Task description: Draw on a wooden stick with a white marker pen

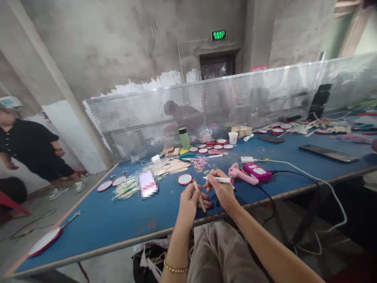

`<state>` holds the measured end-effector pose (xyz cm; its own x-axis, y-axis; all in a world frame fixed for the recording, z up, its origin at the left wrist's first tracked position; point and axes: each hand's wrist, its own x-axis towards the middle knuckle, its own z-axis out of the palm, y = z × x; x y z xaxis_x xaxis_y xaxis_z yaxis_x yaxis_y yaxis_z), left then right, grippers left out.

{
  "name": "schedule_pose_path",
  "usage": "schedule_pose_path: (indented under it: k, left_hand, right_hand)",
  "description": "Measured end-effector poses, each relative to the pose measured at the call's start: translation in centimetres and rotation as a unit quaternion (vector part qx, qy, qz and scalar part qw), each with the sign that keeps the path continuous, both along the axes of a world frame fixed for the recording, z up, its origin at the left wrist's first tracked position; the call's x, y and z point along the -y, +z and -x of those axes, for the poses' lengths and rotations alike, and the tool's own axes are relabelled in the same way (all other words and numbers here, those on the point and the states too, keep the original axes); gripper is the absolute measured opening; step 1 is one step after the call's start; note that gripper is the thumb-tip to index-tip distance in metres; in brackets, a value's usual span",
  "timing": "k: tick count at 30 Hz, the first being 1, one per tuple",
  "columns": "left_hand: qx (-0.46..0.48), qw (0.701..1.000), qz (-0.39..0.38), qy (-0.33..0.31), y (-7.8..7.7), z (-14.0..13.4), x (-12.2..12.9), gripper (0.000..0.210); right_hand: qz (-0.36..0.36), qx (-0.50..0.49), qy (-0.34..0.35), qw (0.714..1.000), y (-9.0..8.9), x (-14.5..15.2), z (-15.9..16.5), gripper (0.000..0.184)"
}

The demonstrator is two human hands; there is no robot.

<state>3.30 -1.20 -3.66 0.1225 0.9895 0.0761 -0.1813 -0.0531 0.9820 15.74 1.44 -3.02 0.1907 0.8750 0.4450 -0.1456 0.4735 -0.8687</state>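
A: Head view, go. Left hand [191,199]?
B: Grip closed on a flat, pale wooden stick [200,197], slanted, over the near edge of the blue-topped bench [118,224]

A: Right hand [223,191]?
B: Grip closed round a slim white pen [220,179], tip pointing left, near the stick's upper end

A: Nearby?
B: Round white disc with a red rim [185,179], flat on the bench just beyond the left hand; pink plastic glue gun [243,174] right of the right hand, just beside a magenta box [258,171]

A: Further back?
B: Heap of thin pale wooden sticks [173,166], tangle of small multicoloured loops [202,163], upright green cylindrical tumbler with black lid [184,139]

A: Far left?
B: Person in dark clothes [33,143], standing past the bench end
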Motion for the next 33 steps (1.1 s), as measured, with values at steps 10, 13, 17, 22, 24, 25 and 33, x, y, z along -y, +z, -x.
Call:
schedule_pose_path:
  k: [10,13,17,22,24,25,33]
  left_hand:
    - [0.046,0.998,0.034,-0.014,0.0,-1.3,-0.9,0.039]
    - [0.062,0.998,0.034,-0.002,-0.2,-1.7,-0.9,0.037]
    - [0.049,0.999,0.015,-0.001,-0.2,-1.7,-0.6,0.042]
    - [0.032,0.999,0.014,-0.017,0.2,-1.7,-0.2,0.041]
    - [0.039,0.999,0.009,-0.017,0.3,-1.7,-0.1,0.042]
    - [0.044,0.999,0.009,-0.018,0.3,-1.7,-0.1,0.043]
    - [0.075,0.996,-0.002,-0.044,-0.1,-1.4,-0.1,0.041]
  right_hand:
    - [-0.003,0.042,-0.042,0.998,0.2,0.3,-0.6,0.026]
    - [0.006,0.038,-0.015,0.999,0.4,0.0,-1.1,0.027]
    - [0.014,0.044,0.012,0.999,0.1,-0.2,-1.7,0.026]
    - [0.015,0.034,0.012,0.999,0.2,0.1,-1.5,0.024]
    - [0.01,0.032,-0.004,0.999,0.5,0.3,-1.3,0.024]
    - [0.008,0.029,-0.008,1.0,0.6,0.3,-1.1,0.025]
    - [0.048,0.032,0.039,0.998,-0.7,0.6,0.0,0.03]
